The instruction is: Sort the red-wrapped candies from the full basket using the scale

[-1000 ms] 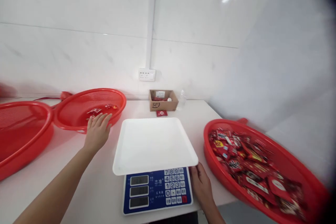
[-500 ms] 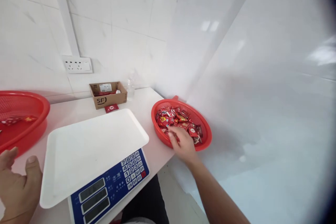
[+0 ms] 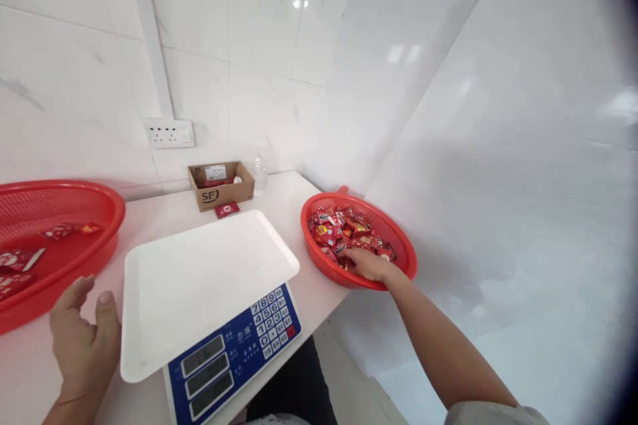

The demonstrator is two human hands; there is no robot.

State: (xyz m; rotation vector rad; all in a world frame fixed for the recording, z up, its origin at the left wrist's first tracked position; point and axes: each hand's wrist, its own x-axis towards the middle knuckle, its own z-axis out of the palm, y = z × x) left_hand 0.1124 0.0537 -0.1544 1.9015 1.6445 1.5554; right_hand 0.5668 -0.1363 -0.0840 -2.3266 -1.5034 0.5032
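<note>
My right hand (image 3: 367,263) reaches down into a red plastic basket (image 3: 406,254) at the right. Its fingers are in among small red wrapped snack packets (image 3: 362,241); the fingertips are partly hidden, so I cannot see whether they grip one. At the left, my left hand (image 3: 87,339) is open and holds nothing, its thumb apart from the bent fingers, beside the white tray (image 3: 199,285) of a digital scale. The tray is bare. The scale's blue keypad panel (image 3: 242,352) faces me.
Another red basket (image 3: 112,222) with a few red packets stands at the left. Behind the scale are an open cardboard box (image 3: 222,196), a red packet (image 3: 227,210) and a clear plastic bottle (image 3: 261,176). The table's front edge runs past the right basket.
My right hand has moved lower, into the packets in the right basket. My view has shifted left, so more of the left basket and my left hand shows.
</note>
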